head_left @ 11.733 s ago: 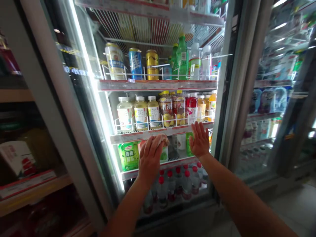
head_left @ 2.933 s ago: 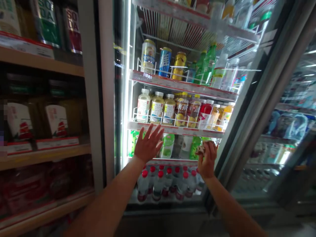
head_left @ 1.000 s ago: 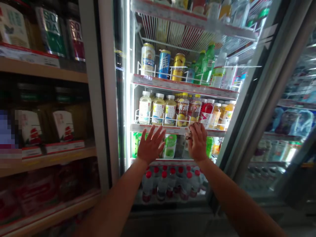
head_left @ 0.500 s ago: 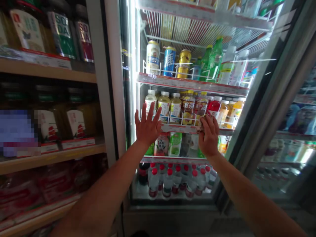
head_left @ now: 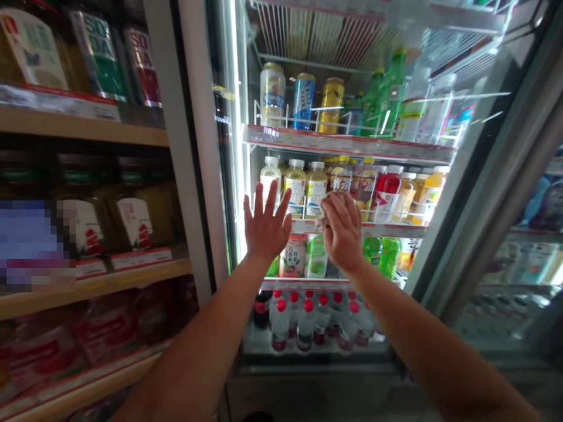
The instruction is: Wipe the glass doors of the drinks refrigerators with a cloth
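Note:
A glass-fronted drinks fridge (head_left: 281, 368) stands in front of me, lit inside. My left hand (head_left: 267, 230) is raised at its glass with the fingers spread and nothing held. To its right, my right hand (head_left: 344, 233) is bent over a crumpled, greyish-brown cloth (head_left: 324, 217), pressed towards the glass. Much of the cloth is hidden under my fingers. Behind the hands, pale-capped tea bottles (head_left: 295, 183) and a red drink bottle (head_left: 387, 190) stand on the middle shelf.
A wooden shelf unit (head_left: 88, 130) with bottles and soda cans is on the left. The fridge's upper shelf holds a blue can (head_left: 303, 101) and green bottles (head_left: 390, 94). Red-capped water bottles (head_left: 307, 322) fill the bottom. Another fridge (head_left: 519, 234) is at the right.
My right hand has slid left with the cloth, closer to my left hand. The left hand stays spread in nearly the same place. The view has shifted slightly.

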